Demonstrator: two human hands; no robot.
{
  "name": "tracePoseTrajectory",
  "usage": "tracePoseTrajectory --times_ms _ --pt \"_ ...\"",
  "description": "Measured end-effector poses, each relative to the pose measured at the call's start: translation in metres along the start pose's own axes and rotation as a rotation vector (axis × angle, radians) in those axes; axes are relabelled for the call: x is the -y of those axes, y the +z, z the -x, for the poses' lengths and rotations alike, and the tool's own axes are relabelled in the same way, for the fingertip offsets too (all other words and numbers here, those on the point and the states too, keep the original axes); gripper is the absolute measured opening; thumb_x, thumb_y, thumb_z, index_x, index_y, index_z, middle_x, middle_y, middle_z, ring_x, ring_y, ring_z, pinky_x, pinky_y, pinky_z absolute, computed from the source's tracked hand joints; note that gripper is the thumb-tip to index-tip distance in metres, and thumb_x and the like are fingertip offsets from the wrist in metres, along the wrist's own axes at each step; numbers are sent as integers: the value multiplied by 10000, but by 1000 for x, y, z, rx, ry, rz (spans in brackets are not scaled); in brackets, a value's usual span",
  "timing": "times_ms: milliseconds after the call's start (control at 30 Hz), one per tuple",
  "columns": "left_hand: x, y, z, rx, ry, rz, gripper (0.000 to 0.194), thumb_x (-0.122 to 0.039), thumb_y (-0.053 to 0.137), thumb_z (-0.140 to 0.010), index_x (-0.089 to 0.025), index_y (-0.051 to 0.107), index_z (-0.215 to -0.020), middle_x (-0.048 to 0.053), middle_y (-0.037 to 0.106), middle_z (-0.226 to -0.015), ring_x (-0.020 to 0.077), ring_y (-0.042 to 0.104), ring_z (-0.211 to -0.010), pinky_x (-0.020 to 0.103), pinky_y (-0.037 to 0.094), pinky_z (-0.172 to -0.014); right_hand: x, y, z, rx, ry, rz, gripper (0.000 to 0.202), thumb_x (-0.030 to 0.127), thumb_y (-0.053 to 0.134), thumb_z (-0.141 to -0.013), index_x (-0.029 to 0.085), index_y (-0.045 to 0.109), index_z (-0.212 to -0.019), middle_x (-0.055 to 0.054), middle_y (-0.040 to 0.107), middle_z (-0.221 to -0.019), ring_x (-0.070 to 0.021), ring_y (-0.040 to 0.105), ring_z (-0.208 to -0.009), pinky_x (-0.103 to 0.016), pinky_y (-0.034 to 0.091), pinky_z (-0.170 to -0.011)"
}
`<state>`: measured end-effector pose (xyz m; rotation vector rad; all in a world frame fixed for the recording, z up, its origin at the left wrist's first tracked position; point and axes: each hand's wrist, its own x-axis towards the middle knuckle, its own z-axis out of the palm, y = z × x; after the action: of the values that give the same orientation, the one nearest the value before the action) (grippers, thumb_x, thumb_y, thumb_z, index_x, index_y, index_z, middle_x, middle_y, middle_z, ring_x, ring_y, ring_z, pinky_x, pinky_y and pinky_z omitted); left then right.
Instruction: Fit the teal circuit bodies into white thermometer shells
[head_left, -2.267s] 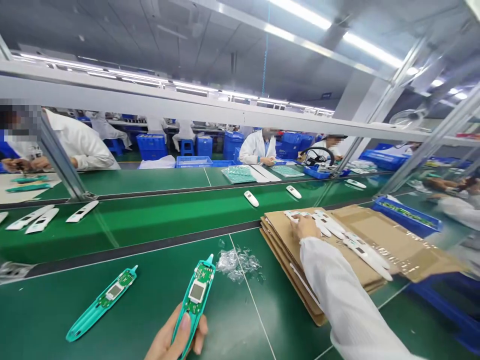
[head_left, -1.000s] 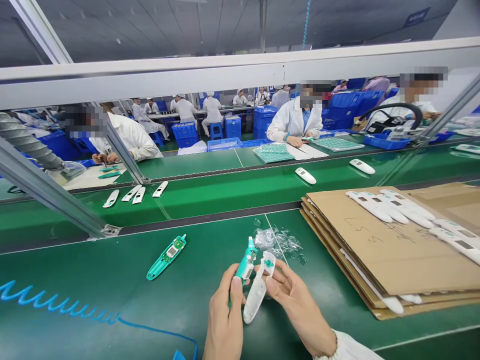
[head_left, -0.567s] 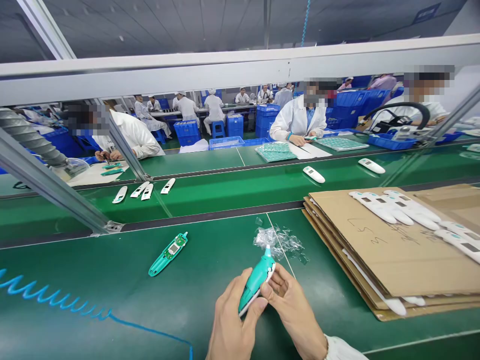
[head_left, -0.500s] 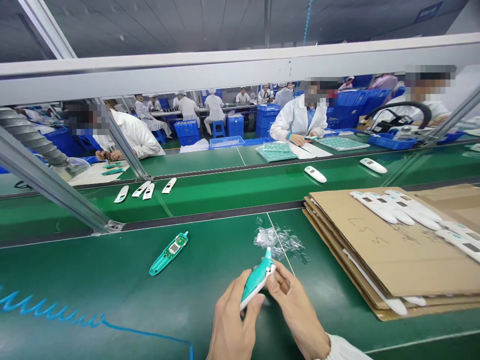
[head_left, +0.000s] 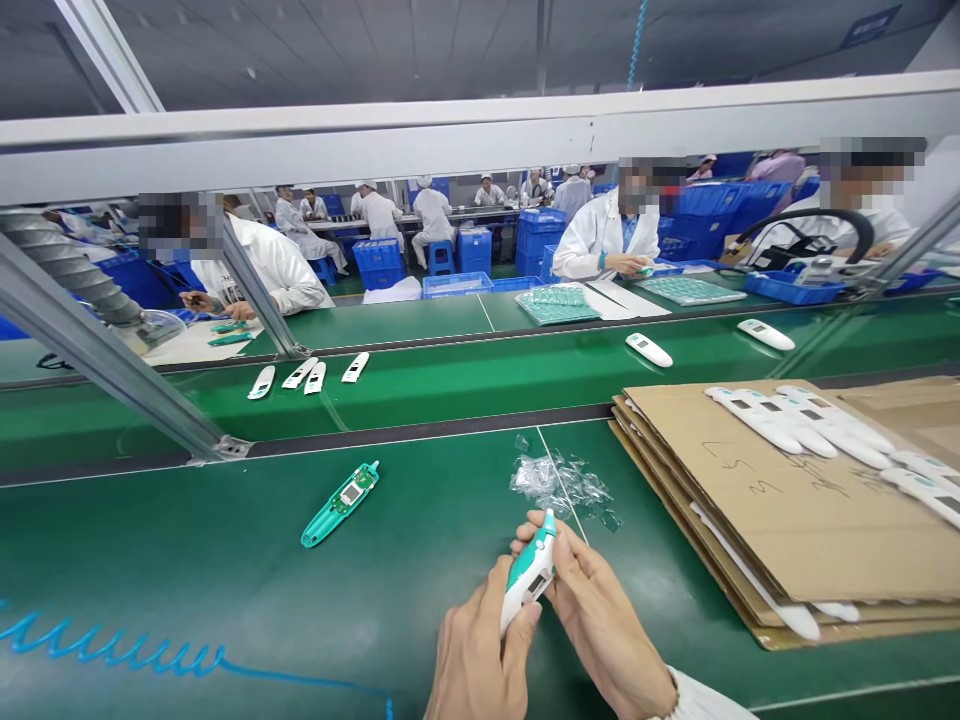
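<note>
A white and teal thermometer-like device point(head_left: 531, 575) is held between both hands above the green table, its narrow tip pointing up and away. My left hand point(head_left: 484, 640) grips its lower white end between thumb and fingers. Near the tip, my right hand point(head_left: 600, 610) pinches the upper part. A small dark display shows on the white side. To the left lies an open teal half-shell point(head_left: 341, 503) with a green circuit board in it. Clear plastic scraps point(head_left: 562, 485) lie just beyond the hands.
Stacked cardboard point(head_left: 705, 500) at the right bears several white shells point(head_left: 799, 420). A green belt point(head_left: 450, 372) carries more white pieces. A blue coiled cord point(head_left: 150, 650) lies lower left. Metal struts point(head_left: 112, 350) stand at left. People in white coats sit beyond the belt.
The device has turned in my hands, so its white side with the display now shows. Both hands sit slightly further right and lower. White pieces on the belt have shifted right.
</note>
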<state>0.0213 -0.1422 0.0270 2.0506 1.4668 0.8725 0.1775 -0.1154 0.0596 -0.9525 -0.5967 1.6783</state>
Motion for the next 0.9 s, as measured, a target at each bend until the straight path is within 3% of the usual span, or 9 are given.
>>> tracePoseTrajectory --times_ms 200,433,600,700,833,900 --pt "-1 1 2 11 -46 20 458 -348 481 -999 -217 565 -1430 120 722 -1282 252 746 -1060 306 614 -873 -1 4 2 28 -17 28 429 580 672 -883 238 681 -1142 -80 664 -1165 -248 615 -1092 -366 541 -894" --pt "-8 18 8 -203 -153 15 430 -421 483 -990 -264 640 -1358 108 743 -1240 281 748 -1025 376 593 -909 -8 1 -2 32 -54 14 366 551 679 -885 216 687 -1033 -76 660 -1058 -239 616 -1008 -371 526 -899" --pt "-6 6 0 -109 -104 25 411 -453 469 -990 -280 651 -1316 101 772 -1162 271 766 -934 329 597 -745 -4 3 -2 51 -40 -9 364 566 652 -897 240 683 -1054 -70 655 -1055 -226 616 -979 -379 518 -911" --pt "-3 2 -3 -67 -94 0 405 -428 490 -984 -270 667 -1312 116 776 -1144 265 769 -917 315 593 -743 -2 2 -3 27 -26 14 378 574 679 -874 227 699 -1023 -73 657 -1025 -224 616 -941 -383 525 -900" --pt "-9 5 -8 -91 -276 114 418 -512 463 -983 -281 711 -1227 81 795 -883 245 741 -791 310 569 -718 -3 -11 -7 25 14 56 437 595 704 -844 219 722 -1065 -80 676 -1054 -200 610 -859 -377 545 -863" --pt "-15 5 -11 -54 -367 179 422 -544 471 -969 -276 718 -1183 49 757 -745 233 699 -718 296 541 -670 -3 -18 -8 59 32 64 464 589 702 -850 236 716 -1150 -88 689 -1113 -207 628 -909 -391 538 -910"
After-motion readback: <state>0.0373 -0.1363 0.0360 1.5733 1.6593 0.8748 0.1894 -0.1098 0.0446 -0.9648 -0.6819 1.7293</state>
